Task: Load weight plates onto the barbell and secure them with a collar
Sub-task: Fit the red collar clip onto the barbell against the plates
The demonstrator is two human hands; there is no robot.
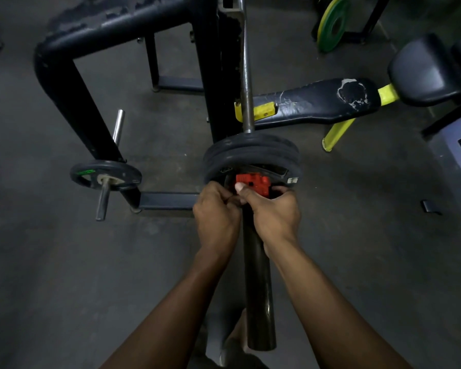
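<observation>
Red plastic is showing at the heart of the work: the collar (252,188) is sitting on the barbell sleeve (258,275), pressed right up against the outer face of the weight plates (252,157). Those plates, a stack of what look like three dark discs, are already sitting on the bar, so the loading part is looking finished. Both hands are working the collar: the right hand (273,213) is grasping it with the thumb pressing its top, and the left hand (216,213) is pinching its near side. Whether the latch is snapped down is hard to judge in this dim light, so locking is probably what is remaining. A spare plate (105,177) is resting on a storage peg to the left.
</observation>
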